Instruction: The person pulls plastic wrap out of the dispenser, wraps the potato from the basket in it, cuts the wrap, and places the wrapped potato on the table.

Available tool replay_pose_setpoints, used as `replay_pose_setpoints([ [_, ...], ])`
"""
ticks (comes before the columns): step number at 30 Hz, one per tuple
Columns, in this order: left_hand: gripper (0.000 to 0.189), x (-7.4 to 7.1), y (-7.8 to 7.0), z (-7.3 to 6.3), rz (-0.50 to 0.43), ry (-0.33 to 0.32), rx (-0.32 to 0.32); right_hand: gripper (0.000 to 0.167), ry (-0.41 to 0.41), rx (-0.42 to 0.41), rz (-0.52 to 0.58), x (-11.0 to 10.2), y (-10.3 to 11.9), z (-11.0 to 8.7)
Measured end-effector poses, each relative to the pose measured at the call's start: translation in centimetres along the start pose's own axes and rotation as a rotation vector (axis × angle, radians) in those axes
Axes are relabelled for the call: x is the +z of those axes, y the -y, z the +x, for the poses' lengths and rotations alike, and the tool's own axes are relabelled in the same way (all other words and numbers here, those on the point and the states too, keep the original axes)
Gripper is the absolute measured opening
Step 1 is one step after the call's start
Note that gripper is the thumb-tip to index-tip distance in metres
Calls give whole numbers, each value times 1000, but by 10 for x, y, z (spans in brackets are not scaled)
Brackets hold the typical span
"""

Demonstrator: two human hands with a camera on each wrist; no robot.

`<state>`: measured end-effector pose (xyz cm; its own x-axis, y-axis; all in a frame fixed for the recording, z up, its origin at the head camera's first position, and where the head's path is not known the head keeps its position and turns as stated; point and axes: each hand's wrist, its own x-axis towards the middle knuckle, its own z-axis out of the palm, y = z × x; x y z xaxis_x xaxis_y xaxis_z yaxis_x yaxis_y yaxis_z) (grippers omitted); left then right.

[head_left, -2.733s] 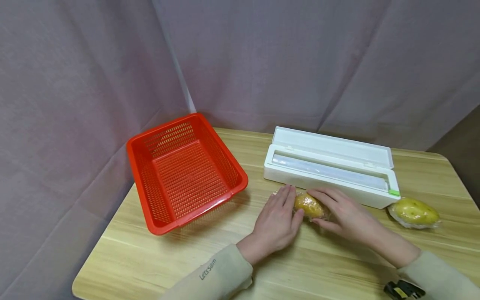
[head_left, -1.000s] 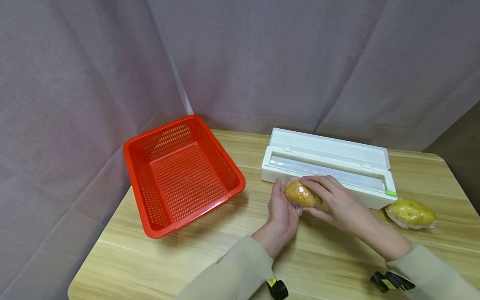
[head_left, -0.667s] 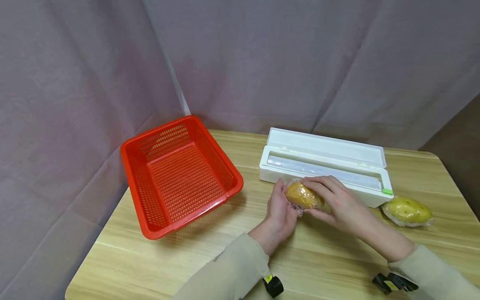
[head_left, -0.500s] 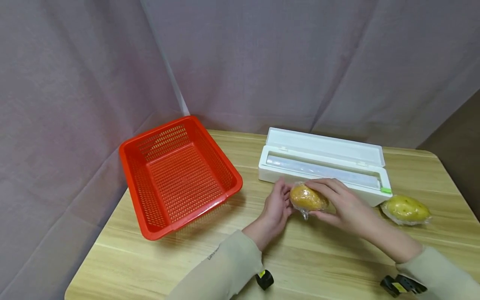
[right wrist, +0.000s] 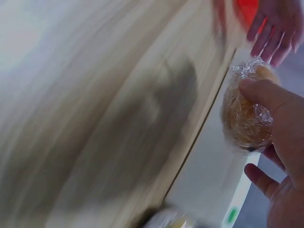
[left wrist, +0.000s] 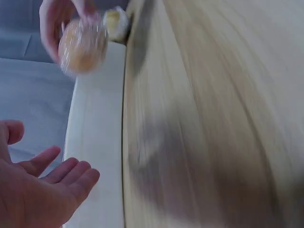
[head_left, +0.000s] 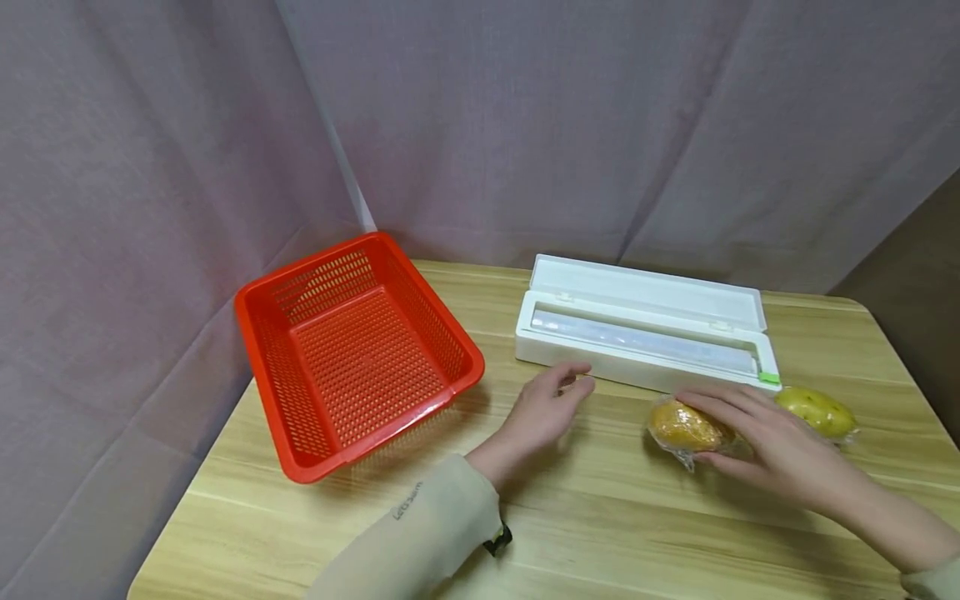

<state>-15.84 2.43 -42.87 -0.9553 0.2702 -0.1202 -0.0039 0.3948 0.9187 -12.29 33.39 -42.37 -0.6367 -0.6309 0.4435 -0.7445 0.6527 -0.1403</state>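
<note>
My right hand [head_left: 780, 450] grips a golden-brown potato [head_left: 678, 427] wrapped in cling film, in front of the box's right end. In the right wrist view the thumb presses on the film around the potato [right wrist: 247, 114], and the potato hangs above the table, over its shadow. To the left, my left hand [head_left: 534, 417] holds nothing; in the left wrist view its fingers [left wrist: 71, 178] are loosely spread. Beyond the right hand lies a second film-wrapped potato [head_left: 816, 410], yellower, partly hidden by that hand.
A white cling film box [head_left: 600, 360] stands at the back with its lid [head_left: 645, 287] up and a film roll [head_left: 637, 333] inside. Its green slider [head_left: 768, 377] sits at the right end. A red plastic basket [head_left: 468, 354] stands on the wooden table [head_left: 600, 517] at left.
Both hands first held the wrapped potato together and turned it. The left hand has since let go and drawn back left, while the right hand has carried the potato to the right.
</note>
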Motion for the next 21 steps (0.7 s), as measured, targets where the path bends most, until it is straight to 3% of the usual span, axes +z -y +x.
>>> replay_pose_setpoints([
  [6, 53, -11, 4, -5, 264, -9, 114, 77, -6, 58, -42, -18, -10, -40],
  [11, 58, -18, 11, -7, 430, -42, 184, 81, -22, 128, -113, -28, -19, -70],
  [21, 66, -22, 21, -10, 633, -78, 199, 85, -25, 192, -201, -28, -38, -110],
])
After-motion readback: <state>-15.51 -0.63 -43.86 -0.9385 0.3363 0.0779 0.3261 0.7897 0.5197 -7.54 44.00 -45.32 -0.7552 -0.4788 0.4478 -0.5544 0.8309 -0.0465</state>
